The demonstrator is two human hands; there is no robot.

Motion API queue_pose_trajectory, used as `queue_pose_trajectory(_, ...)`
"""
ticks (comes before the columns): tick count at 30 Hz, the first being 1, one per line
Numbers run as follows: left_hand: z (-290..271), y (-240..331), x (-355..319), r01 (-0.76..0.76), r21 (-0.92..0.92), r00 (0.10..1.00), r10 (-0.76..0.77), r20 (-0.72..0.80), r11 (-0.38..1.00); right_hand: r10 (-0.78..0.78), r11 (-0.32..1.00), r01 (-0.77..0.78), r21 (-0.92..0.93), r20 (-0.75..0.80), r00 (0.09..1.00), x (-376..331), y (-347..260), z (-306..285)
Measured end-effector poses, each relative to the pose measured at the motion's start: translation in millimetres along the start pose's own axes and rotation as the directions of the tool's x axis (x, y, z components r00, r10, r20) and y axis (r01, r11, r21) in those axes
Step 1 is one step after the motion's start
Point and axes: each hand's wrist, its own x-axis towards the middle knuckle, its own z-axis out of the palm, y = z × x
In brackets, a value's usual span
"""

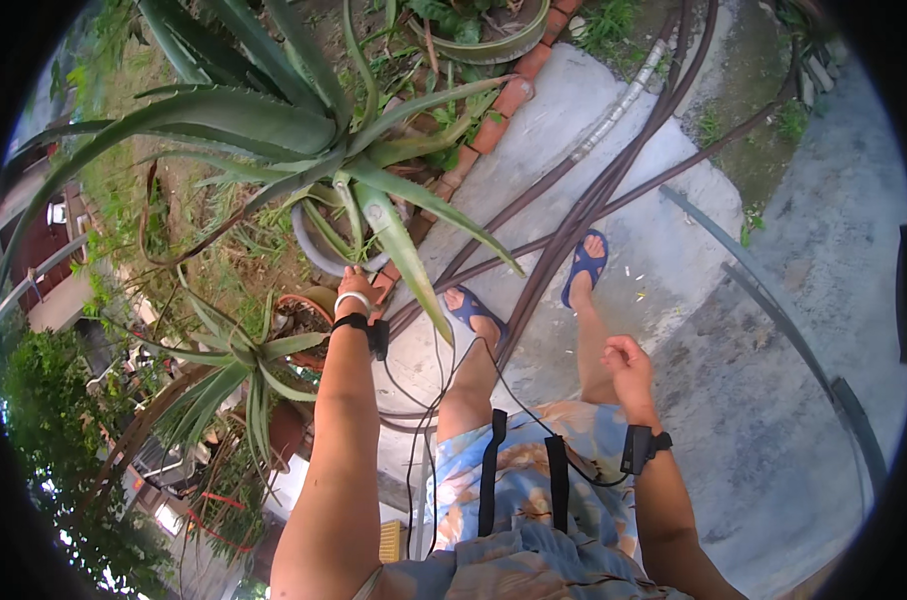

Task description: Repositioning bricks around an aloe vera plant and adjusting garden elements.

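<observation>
Hands at aloe pot: left reaching, right idle

Left hand (357, 285), left of frame centre, reaches up to the rim of a grey pot (314, 250); whether its fingers grip the rim I cannot tell, as a leaf partly covers them. The pot holds a large aloe plant (304, 130) whose long leaves fan outward across the upper left; one leaf runs down-right from the pot toward frame centre. A smaller terracotta pot (309, 305) sits just left of the wrist, holding soil and a second aloe (239, 365) spreading to the lower left. Right hand (626, 362), right of centre, is loosely curled and holds nothing. Dark hoses (594, 190) run diagonally from upper right across the concrete paving (774, 400) toward the blue sandals (584, 265).
</observation>
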Motion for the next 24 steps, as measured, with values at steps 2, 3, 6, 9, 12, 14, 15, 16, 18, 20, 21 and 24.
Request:
queue_pose_trajectory(2, 11.2, -6.3, 12.7, -0.107, -0.044, 0.993, 0.105, -0.045, 0.993, -0.200, 0.965, 0.195, -0.175, -0.008, 0.980, 3.0, 2.1, -5.9)
queue_pose_trajectory(3, 13.5, -11.2, 13.9, -0.163, -0.128, 0.985, 0.154, -0.075, 0.978, -0.224, 0.960, 0.220, -0.171, -0.001, 0.975, 9.7, 14.0, -3.6)
queue_pose_trajectory(6, 9.7, -16.3, 3.3, -0.130, -0.185, 0.992, 0.128, -0.023, 0.974, -0.205, 0.968, 0.208, -0.143, 0.035, 0.978, 23.5, -1.1, 9.1)
queue_pose_trajectory(9, 15.6, -52.7, 19.4, 0.042, 0.071, 0.999, -0.042, 0.008, 0.997, -0.243, 0.967, 0.238, 0.091, 0.052, 0.969, 32.8, -63.1, 38.3)
queue_pose_trajectory(12, 0.5, -4.9, 7.9, 0.034, 0.040, 0.988, -0.040, 0.151, 0.999, -0.268, 0.958, 0.264, 0.116, 0.022, 0.963, 61.9, -91.6, 44.8)
queue_pose_trajectory(14, -4.7, -1.6, 5.1, 0.034, 0.019, 0.992, -0.036, 0.119, 0.999, -0.312, 0.946, 0.303, 0.113, 0.072, 0.947, 75.0, -124.0, 63.1)
queue_pose_trajectory(15, -5.0, -0.8, 4.3, 0.045, 0.008, 0.995, -0.045, 0.092, 0.999, -0.210, 0.969, 0.192, 0.155, 0.108, 0.972, 81.3, -136.1, 73.2)
queue_pose_trajectory(16, -5.1, -5.0, 3.7, 0.045, 0.005, 0.994, -0.045, 0.101, 0.999, -0.136, 0.982, 0.111, 0.152, 0.168, 0.976, 82.0, -152.3, 82.9)
queue_pose_trajectory(18, -3.7, -13.1, 5.3, 0.038, -0.013, 0.994, -0.037, 0.099, 0.999, -0.072, 0.990, 0.042, 0.134, 0.226, 0.972, 77.9, -179.1, 96.9)
queue_pose_trajectory(20, -0.8, -18.3, 8.4, 0.038, -0.031, 0.993, -0.034, 0.114, 0.999, 0.120, 0.965, -0.206, 0.163, 0.422, 0.899, 73.7, -198.6, 106.0)
queue_pose_trajectory(21, -1.0, -15.2, 8.0, 0.032, -0.048, 0.993, -0.026, 0.112, 0.998, 0.115, 0.969, -0.193, 0.152, 0.416, 0.902, 73.2, -199.9, 109.0)
queue_pose_trajectory(24, 1.9, -19.9, 12.4, 0.046, 0.131, 0.988, -0.064, 0.138, 0.990, 0.122, 0.965, -0.217, 0.150, 0.475, 0.871, 63.6, -201.7, 121.5)
